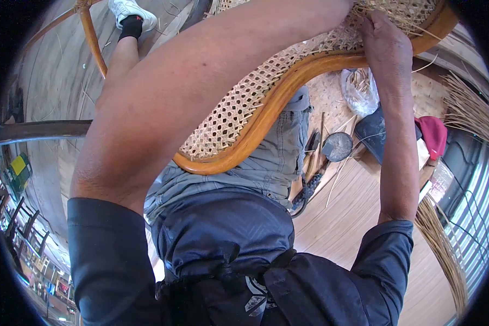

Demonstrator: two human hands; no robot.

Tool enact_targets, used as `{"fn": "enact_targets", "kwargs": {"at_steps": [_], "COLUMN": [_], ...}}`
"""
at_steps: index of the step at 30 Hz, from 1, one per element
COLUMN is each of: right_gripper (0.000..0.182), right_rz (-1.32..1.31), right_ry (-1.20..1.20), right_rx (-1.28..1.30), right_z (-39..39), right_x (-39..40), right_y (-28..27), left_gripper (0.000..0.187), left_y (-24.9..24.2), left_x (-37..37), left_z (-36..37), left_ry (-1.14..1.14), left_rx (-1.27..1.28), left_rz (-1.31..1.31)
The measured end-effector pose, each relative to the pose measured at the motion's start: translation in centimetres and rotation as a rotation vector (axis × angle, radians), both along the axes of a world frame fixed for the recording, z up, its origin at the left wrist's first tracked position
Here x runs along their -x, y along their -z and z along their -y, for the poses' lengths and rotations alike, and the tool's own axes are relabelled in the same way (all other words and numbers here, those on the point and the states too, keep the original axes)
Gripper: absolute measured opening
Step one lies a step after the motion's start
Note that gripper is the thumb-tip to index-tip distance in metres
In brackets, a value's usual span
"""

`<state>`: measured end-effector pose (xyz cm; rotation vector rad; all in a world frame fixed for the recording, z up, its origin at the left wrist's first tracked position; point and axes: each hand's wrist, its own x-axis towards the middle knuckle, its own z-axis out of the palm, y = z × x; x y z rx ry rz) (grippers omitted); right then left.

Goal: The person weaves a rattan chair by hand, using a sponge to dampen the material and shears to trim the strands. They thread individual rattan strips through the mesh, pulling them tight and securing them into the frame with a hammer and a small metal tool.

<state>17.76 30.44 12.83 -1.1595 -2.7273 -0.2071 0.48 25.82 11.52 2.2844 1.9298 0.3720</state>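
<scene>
A curved wooden frame (255, 130) filled with woven cane mesh (221, 126) lies across my lap and runs to the upper right. My right hand (387, 41) is over the frame's edge at the upper right, its fingers closed against the weave. Loose cane strands stick out around those fingers; what they grip is hidden. Over the mesh stretches my left forearm (201, 76), covering much of it. The left hand itself is cut off by the top edge of the view.
Bundles of cane strips (470, 106) lie at the right, near a plastic bag (359, 92), a round dark tin (337, 146) and a red cloth (432, 136). A dark bar (43, 132) and a wooden pole (94, 43) stand left. A white shoe (129, 12) is at the top left.
</scene>
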Motion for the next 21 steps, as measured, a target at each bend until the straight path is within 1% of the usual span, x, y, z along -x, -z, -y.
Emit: {"fn": "enact_targets", "kwargs": {"at_steps": [1, 4, 7, 10, 12, 13, 15, 16, 19, 21], "right_gripper": [0.018, 0.018, 0.013, 0.009, 0.007, 0.006, 0.013, 0.018, 0.026, 0.028], "right_rz": [-0.027, -0.04, 0.142, 0.053, -0.012, -0.045, -0.052, -0.055, 0.053, 0.104], "right_ry": [-0.044, -0.049, 0.12, 0.197, 0.136, 0.107, -0.016, -0.078, -0.1, -0.142], "right_rx": [-0.01, -0.052, -0.121, -0.164, -0.171, -0.174, -0.239, -0.273, -0.344, -0.393], "right_z": [-0.2, -0.3, 0.2, 1.5, 2.3, 2.5, 2.9, 3.0, 3.5, 3.2], "right_x": [0.0, 0.0, 1.1, 2.7, 3.3, 3.5, 2.3, 1.7, 0.7, 0.6], "right_y": [0.2, 0.7, 1.2, 0.8, 0.4, 0.1, 0.6, 0.9, 1.4, 0.9], "left_gripper": [0.019, 0.021, 0.022, 0.023, 0.024, 0.024, 0.024, 0.024, 0.025, 0.025], "left_y": [0.4, 1.1, 1.0, 1.1, 1.7, 1.7, 1.8, 1.8, 1.9, 2.2], "left_x": [0.4, 1.2, 1.4, 1.0, 0.1, 0.1, 0.4, 0.7, 0.8, 0.8], "left_z": [-0.1, -0.1, -0.3, -0.3, -0.4, -0.5, -0.7, -0.6, -0.1, -0.1], "left_ry": [0.014, 0.04, 0.04, -0.006, -0.087, -0.101, -0.134, -0.126, -0.102, -0.113], "left_rx": [-0.011, -0.023, -0.007, -0.007, -0.022, 0.01, 0.072, 0.063, 0.053, 0.061], "left_rz": [0.005, 0.029, 0.062, 0.112, 0.177, 0.205, 0.261, 0.256, 0.256, 0.252]}}
